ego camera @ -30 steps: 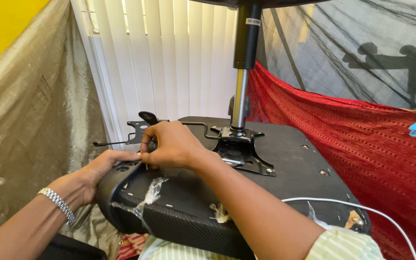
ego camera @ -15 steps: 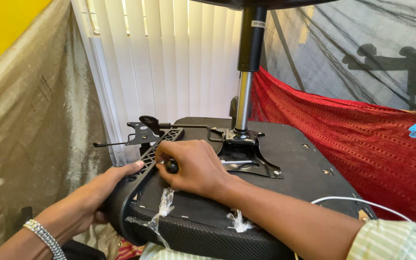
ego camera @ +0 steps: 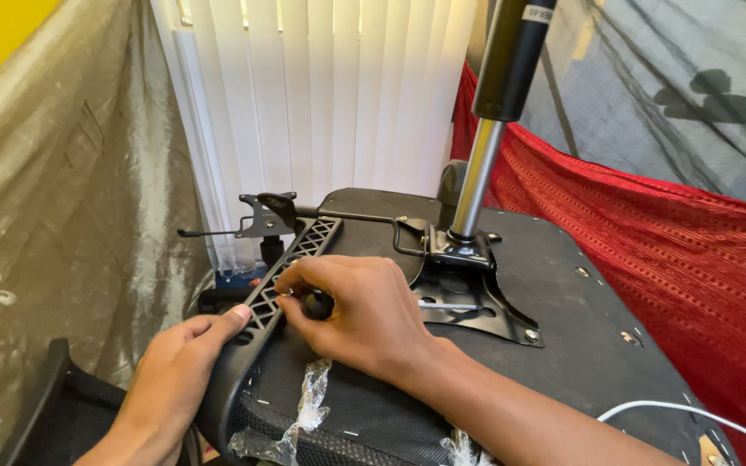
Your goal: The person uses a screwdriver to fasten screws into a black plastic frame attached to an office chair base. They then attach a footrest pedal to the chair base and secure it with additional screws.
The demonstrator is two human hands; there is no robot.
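Fingers of my left hand press flat against the outer side of one black lattice bracket, which runs from six toward twelve o'clock along the left edge of the overturned chair seat, while at three o'clock from it my right hand is curled shut around one black knob. Bracket and seat look stiff and heavy, so I judge the rigid bracket edge the surest hold. One chrome gas cylinder rises from one metal plate.

We see a black seat underside and black lattice bracket. Beside them, white blinds, a ribbed red cloth
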